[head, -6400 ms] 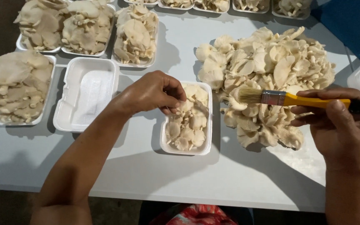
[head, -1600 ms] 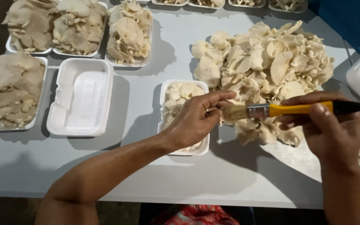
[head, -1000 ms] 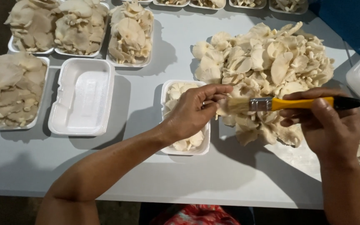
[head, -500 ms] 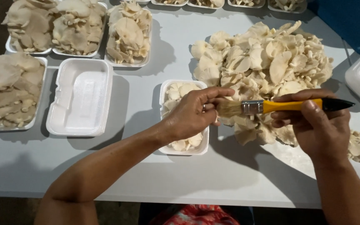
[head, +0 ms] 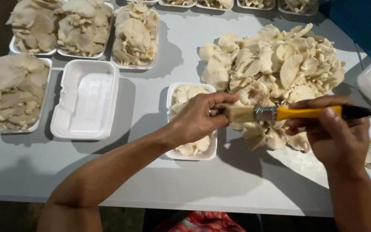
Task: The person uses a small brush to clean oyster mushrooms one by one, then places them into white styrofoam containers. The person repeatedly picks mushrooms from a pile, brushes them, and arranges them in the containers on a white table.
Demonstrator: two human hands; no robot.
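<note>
Since a moment ago my right hand (head: 340,137) has slid the yellow-handled paintbrush (head: 288,113) leftward, so its bristles now meet my left hand (head: 198,120), whose fingers (head: 220,99) are closed around a small oyster mushroom I can barely see, above the half-filled foam tray (head: 172,92); my right fingers grip the handle. Brushing looks underway. Beside them lies the loose mushroom heap (head: 275,68); an empty foam tray (head: 84,101) and filled trays (head: 11,92) crowd the tabletop (head: 237,184), none blocking.
</note>
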